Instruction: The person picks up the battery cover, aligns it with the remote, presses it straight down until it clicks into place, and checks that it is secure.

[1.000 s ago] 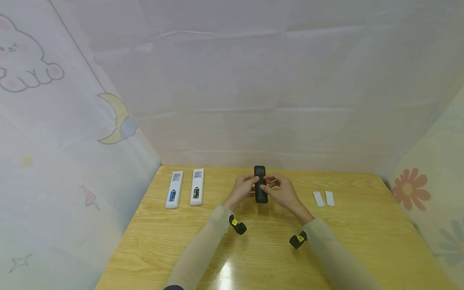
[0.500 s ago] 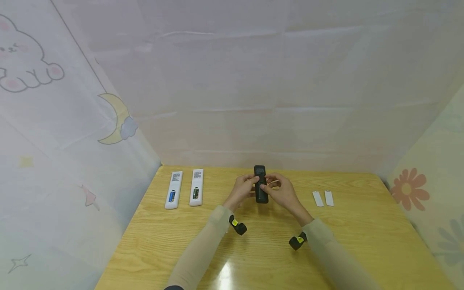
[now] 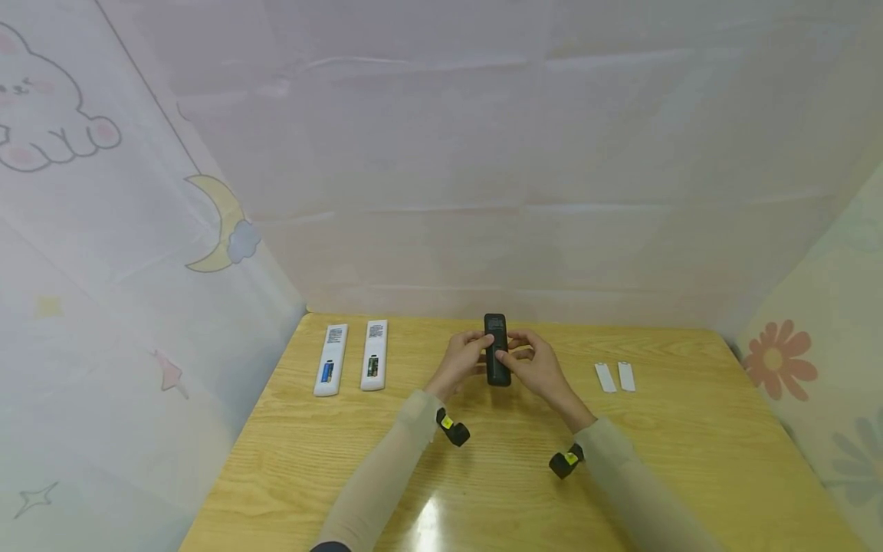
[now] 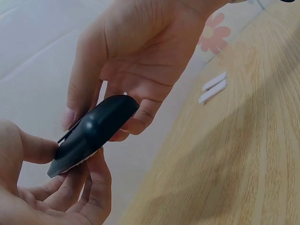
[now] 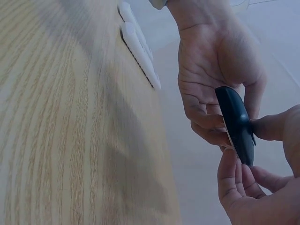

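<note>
A black remote control [image 3: 496, 372] is held up off the table with its back towards the head camera. My left hand [image 3: 461, 359] grips its left side, thumb on the back and fingers curled underneath. From the right, my right hand [image 3: 538, 365] holds it too, its thumb on the lower middle of the back. In the left wrist view, the rounded end of the remote [image 4: 96, 129] faces the camera, and a thin dark edge stands out by the thumbs. The right wrist view shows a small dark piece [image 5: 254, 139] jutting from that side; the front is mostly hidden.
Two white remotes [image 3: 332, 349] lie face down at the left of the wooden table [image 3: 303, 475], battery bays uncovered, with batteries visible. Two small white battery covers [image 3: 605, 378] lie side by side at the right. A fabric-like wall [image 3: 428, 253] stands behind the table.
Both hands keep their hold on the black remote, almost in the same spot. The view shifts very slightly; nothing else visibly moves.
</note>
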A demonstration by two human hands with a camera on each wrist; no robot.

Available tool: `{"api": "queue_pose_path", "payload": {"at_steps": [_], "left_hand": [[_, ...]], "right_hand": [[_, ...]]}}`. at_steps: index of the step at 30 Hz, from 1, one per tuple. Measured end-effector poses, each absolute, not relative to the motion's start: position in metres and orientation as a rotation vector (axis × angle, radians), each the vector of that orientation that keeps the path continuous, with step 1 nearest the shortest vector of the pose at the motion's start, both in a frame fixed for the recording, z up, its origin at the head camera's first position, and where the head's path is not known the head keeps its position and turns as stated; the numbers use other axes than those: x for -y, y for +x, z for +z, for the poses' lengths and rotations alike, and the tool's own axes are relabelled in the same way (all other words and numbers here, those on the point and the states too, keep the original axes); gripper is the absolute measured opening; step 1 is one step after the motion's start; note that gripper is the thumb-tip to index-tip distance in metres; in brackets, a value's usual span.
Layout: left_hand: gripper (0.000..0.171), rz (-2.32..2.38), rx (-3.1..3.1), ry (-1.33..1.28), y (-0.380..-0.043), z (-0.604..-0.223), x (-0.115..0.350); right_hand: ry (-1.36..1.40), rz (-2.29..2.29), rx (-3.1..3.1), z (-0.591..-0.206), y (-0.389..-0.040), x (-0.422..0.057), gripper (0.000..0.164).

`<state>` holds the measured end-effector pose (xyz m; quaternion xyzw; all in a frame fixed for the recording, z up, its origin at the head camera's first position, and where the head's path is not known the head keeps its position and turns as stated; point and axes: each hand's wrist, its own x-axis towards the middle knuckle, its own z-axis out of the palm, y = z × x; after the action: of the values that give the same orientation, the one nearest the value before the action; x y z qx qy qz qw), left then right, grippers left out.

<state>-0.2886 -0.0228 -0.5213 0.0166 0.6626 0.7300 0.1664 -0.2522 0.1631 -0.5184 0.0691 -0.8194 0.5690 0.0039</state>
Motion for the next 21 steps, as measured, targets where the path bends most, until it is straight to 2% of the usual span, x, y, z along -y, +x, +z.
{"api": "queue_pose_path", "payload": {"at_steps": [13,21], "left_hand": [[0.049,2.059,-1.899,0.050,-0.2883,-0.5187,0.0221],[0.048,2.051,-1.907,0.052,-0.2880,-0.5185,0.0221]], "right_hand": [[0.141,1.996,2.540,-0.5162,-0.2522,-0.1662,0.063],[0.079,2.144,2.509,-0.5167,-0.2555,-0.1668,0.059]]}}
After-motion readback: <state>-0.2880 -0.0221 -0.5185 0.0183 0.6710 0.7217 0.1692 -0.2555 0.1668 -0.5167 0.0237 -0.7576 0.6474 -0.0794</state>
